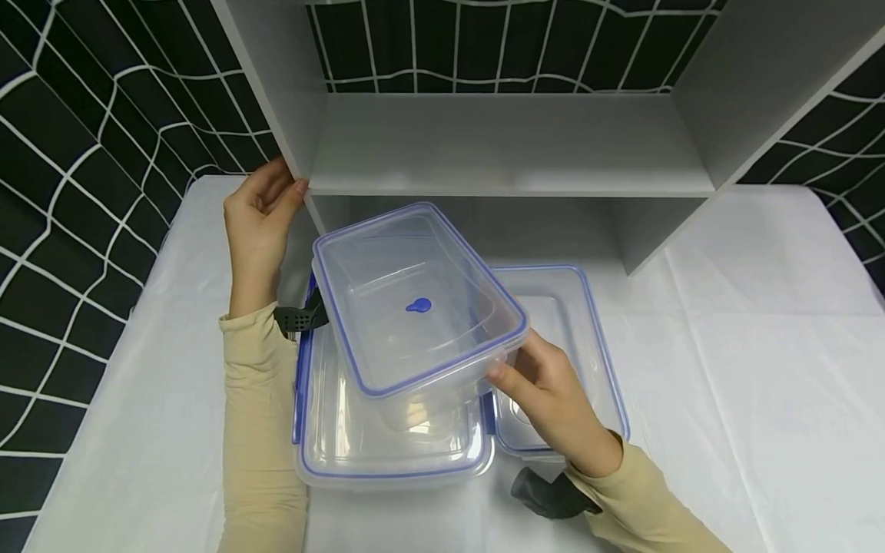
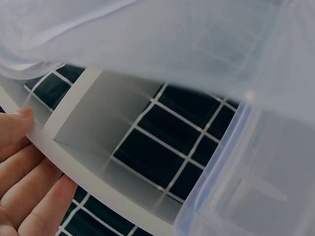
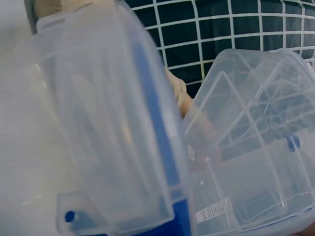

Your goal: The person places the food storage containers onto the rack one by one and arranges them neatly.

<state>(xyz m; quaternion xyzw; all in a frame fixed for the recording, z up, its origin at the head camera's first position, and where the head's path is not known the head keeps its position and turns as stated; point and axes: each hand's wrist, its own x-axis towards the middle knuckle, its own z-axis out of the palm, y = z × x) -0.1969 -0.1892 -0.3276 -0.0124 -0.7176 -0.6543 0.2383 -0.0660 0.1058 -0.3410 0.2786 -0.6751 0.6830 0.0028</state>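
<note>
My left hand [image 1: 259,219] grips the front edge of the white shelf unit's left side panel [image 1: 293,84], thumb on one side and fingers on the other. In the left wrist view, its fingers [image 2: 29,191] lie along that white edge. My right hand [image 1: 553,403] holds a clear food container [image 1: 373,299] by its near right corner. This container has a blue-edged lid with a blue valve and is tilted above a larger clear container [image 1: 394,461]. Another flat, blue-rimmed clear container [image 1: 553,288] lies to the right, partly hidden by my right hand.
The shelf unit's middle board [image 1: 512,146] spans the back, with an open space beneath it. White cloth [image 1: 754,369] covers the table. Dark walls with white netting [image 1: 76,192] stand around the sides and back. Dark straps [image 1: 553,495] sit at both wrists.
</note>
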